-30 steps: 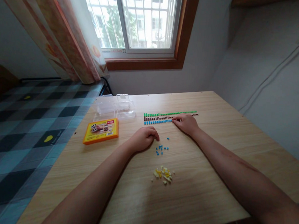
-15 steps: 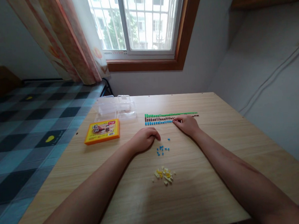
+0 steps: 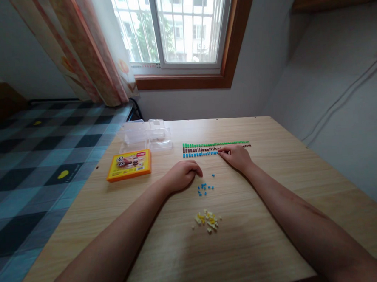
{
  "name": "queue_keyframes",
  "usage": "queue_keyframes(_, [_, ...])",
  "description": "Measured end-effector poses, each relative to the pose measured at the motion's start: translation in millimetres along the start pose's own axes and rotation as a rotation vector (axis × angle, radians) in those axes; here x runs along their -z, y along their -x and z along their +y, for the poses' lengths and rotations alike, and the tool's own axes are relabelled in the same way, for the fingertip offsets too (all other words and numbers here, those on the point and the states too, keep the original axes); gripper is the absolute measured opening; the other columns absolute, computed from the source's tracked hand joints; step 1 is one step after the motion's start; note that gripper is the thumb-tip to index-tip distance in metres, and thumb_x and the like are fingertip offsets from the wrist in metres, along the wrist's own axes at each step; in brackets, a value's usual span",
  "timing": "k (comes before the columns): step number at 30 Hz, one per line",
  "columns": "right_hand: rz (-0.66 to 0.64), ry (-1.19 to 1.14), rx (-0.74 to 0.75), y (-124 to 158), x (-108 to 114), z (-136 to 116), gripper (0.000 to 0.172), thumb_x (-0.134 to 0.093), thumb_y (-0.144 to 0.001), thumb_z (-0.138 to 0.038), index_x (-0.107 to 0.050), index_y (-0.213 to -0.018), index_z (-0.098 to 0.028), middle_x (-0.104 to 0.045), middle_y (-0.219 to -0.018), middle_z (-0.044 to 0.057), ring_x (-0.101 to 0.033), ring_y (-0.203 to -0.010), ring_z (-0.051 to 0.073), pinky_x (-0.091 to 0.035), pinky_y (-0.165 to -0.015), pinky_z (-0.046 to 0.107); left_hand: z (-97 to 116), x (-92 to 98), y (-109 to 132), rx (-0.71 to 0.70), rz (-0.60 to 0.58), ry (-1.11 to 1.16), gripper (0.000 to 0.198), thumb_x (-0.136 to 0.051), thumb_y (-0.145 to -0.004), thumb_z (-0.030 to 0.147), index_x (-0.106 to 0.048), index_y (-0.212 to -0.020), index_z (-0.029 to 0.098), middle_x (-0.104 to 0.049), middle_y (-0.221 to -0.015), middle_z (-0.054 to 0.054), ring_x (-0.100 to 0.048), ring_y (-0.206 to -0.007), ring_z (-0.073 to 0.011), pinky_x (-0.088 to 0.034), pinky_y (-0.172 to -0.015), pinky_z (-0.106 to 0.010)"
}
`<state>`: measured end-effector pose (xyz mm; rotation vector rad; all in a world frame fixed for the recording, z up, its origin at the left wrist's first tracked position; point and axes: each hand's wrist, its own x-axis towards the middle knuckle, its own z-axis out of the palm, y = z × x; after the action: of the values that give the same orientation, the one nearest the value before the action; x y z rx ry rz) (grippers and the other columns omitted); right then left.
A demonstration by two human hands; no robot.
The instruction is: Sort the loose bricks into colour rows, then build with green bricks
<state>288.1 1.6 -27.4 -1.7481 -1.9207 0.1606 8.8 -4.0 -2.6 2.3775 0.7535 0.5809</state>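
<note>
The right hand covered a stretch of the brown row, which showed again just past the knuckles. The blue row ran rightward as far as the fingertips; whether it went on beneath them could not be seen. The green row, farthest back, showed along its length, though its pieces were too small to make out singly toward the right end. Both forearms were cut off by the lower part of the view, as was the near edge of the worktop on the left.

The right hand had its thumb and forefinger drawn close together at the end of the blue row; whether they were closed on a piece could not be told. The left hand rested on the worktop with its fingers bent inward, its palm hidden, so its grip could not be told either.

Near the left hand lay loose blue pieces, with one blue piece apart from them, toward the rows. Closer to the person was a heap of yellow pieces. Left of the rows stood clear cases, their outlines faint, behind an orange-edged box with small, unreadable print.
</note>
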Motion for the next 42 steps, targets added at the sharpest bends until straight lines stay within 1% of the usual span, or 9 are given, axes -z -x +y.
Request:
queue_keyframes(16, [-0.001, 0.031, -0.013, 0.2, -0.3, -2.1, 0.018, -0.067, -0.092, -0.034, -0.083, -0.098, -0.029, -0.081, -0.103, -0.001, -0.072, -0.093, 0.022, -0.051, -0.077, 0.030, -1.4, -0.9, -0.8, -0.006, -0.005, -0.006, 0.034, -0.048, -0.079, -0.002, -0.076, -0.082, 0.018, -0.073, -0.089, -0.002, -0.065, -0.087, -0.0152, -0.050, -0.089, -0.029])
queue_keyframes(24, [-0.004, 0.033, -0.004, 0.2, -0.5, -1.7, 0.017, -0.067, -0.092, -0.034, -0.082, -0.097, -0.029, -0.080, -0.103, -0.001, -0.072, -0.097, 0.023, -0.050, -0.077, 0.030, 0.1, 0.1, -0.1, -0.017, -0.001, -0.001, 0.034, -0.049, -0.080, -0.002, -0.076, -0.082, 0.018, -0.073, -0.088, -0.003, -0.065, -0.086, -0.0150, -0.051, -0.089, -0.029])
queue_keyframes(29, [0.011, 0.028, -0.023, 1.3, 0.1, -3.3, 0.018, -0.068, -0.090, -0.035, -0.082, -0.100, -0.029, -0.081, -0.100, 0.000, -0.072, -0.090, 0.022, -0.050, -0.075, 0.031, -1.3, -0.5, -0.3, -0.022, -0.001, -0.003, 0.033, -0.050, -0.079, -0.002, -0.076, -0.082, 0.018, -0.073, -0.088, -0.002, -0.065, -0.085, -0.0149, -0.051, -0.088, -0.029])
queue_keyframes(34, [0.012, 0.032, 0.004, 1.6, 0.0, -3.5, 0.017, -0.067, -0.091, -0.034, -0.083, -0.097, -0.028, -0.080, -0.104, -0.001, -0.072, -0.096, 0.023, -0.050, -0.076, 0.031, -1.6, -0.9, -0.8, -0.033, -0.001, -0.003, 0.033, -0.050, -0.080, -0.002, -0.076, -0.082, 0.018, -0.073, -0.087, -0.002, -0.065, -0.084, -0.0147, -0.051, -0.088, -0.029])
queue_keyframes(38, [0.016, 0.036, 0.003, 1.0, -0.5, -2.7, 0.017, -0.067, -0.090, -0.034, -0.082, -0.096, -0.029, -0.080, -0.102, -0.001, -0.073, -0.093, 0.022, -0.050, -0.076, 0.031, -1.4, -1.0, -1.0, -0.038, 0.002, -0.011, 0.033, -0.050, -0.079, -0.003, -0.076, -0.082, 0.018, -0.073, -0.087, -0.002, -0.065, -0.084, -0.0147, -0.051, -0.088, -0.029])
queue_keyframes(42, [0.007, 0.031, 0.019, 0.6, -1.0, -1.5, 0.018, -0.066, -0.091, -0.033, -0.082, -0.096, -0.028, -0.080, -0.104, -0.001, -0.073, -0.097, 0.023, -0.051, -0.079, 0.031, -1.5, -1.1, -1.0, -0.045, 0.002, -0.012, 0.034, -0.049, -0.078, -0.003, -0.076, -0.082, 0.018, -0.073, -0.087, -0.002, -0.065, -0.085, -0.0147, -0.051, -0.088, -0.029])
